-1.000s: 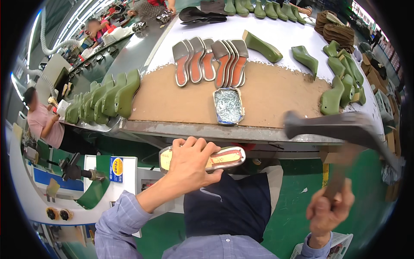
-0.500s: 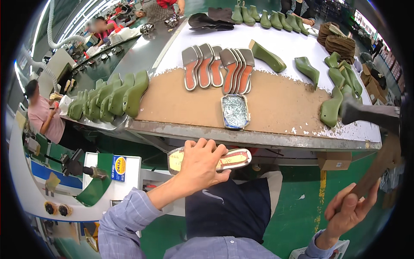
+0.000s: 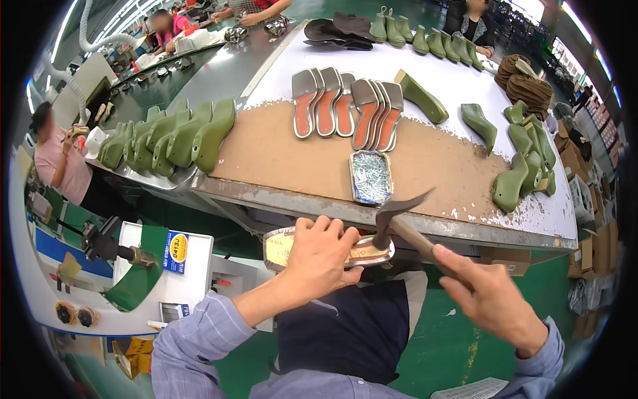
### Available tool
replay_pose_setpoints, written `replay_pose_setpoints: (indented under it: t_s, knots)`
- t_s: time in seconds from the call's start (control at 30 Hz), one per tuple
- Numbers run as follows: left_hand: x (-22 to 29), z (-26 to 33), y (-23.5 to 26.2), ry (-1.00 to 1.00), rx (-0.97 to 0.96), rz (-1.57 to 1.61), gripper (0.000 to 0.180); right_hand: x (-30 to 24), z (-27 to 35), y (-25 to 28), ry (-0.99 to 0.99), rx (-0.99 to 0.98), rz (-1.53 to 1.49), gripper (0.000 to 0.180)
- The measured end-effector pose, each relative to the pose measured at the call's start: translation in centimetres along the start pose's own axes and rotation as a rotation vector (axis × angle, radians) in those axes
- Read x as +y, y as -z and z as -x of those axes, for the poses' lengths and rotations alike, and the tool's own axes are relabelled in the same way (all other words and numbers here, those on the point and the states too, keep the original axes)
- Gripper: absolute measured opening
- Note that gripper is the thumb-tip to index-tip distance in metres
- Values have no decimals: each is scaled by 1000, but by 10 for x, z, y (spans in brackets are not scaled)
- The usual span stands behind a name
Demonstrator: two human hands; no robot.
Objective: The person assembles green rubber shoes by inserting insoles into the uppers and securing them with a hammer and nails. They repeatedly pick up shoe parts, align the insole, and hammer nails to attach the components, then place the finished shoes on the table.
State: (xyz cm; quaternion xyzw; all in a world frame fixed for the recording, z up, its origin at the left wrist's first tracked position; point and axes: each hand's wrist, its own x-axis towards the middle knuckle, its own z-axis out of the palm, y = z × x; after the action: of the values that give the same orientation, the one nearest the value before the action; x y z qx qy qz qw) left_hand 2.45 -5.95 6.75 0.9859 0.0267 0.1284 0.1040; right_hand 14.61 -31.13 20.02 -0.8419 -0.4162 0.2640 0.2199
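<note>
My left hand (image 3: 318, 256) is closed around a shoe last with a pale insole (image 3: 282, 247) on its upturned bottom, held sideways over my lap, below the table edge. My right hand (image 3: 490, 292) grips a hammer (image 3: 413, 239) by its wooden handle. The dark hammer head meets the narrow right end of the insole, beside my left fingers; whether a nail lies under it is hidden. Just beyond, on the table, a small tray (image 3: 353, 178) holds many loose nails (image 3: 372, 176). Behind the tray lie several insoles (image 3: 325, 110) with orange-red and dark grey faces, overlapping in two groups.
Green shoe lasts (image 3: 216, 136) stand in rows at left; more lasts (image 3: 510, 183) lie on the table's right side. Its metal front edge (image 3: 299, 211) runs close to my hands. A white machine (image 3: 196, 266) stands at left. Other people (image 3: 63, 156) are farther off.
The hammer has swung down and left from beside me at far right onto the insole's right end. My left hand keeps its grip on the last. My view has shifted slightly.
</note>
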Motion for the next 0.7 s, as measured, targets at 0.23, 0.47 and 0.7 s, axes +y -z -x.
replay_pose_setpoints:
  t_s: [0.23, 0.47, 0.7]
  knots:
    - [1, 6, 3, 20, -14, 3, 48, 29, 27, -1, 408, 751, 48, 56]
    - [-2, 4, 0, 5, 0, 25, 48, 18, 1, -15, 241, 142, 82, 53]
    - [0, 2, -2, 0, 28, 15, 48, 43, 34, -8, 502, 786, -76, 57]
